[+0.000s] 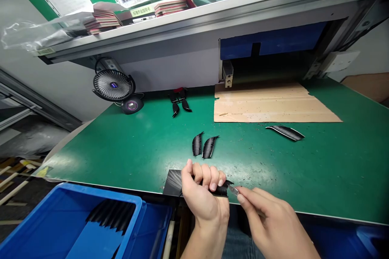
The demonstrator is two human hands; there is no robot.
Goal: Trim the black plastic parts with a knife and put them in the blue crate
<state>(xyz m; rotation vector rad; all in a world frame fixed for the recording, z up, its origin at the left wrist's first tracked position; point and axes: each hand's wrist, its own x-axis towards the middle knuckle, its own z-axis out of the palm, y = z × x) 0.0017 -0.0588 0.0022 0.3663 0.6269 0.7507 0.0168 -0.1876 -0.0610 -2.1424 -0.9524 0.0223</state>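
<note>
My left hand [205,188] is wrapped round a black curved plastic part [223,190] at the table's front edge, and most of that part is hidden by the fingers. In my right hand [270,218] a small knife [233,190] is pinched between thumb and forefinger, its blade tip at the right end of the held part. Just beyond my left hand, two similar black curved parts [203,145] lie side by side on the green tabletop [146,141]. Left of my fingers sits a flat dark plate [174,182].
A longer black part [285,132] lies at the right, in front of a cardboard sheet [273,105]. Black pliers-like pieces [180,101] and a small fan [114,85] stand further back. A blue bin [100,190] holding black parts is at lower left. A shelf [197,16] overhangs the back.
</note>
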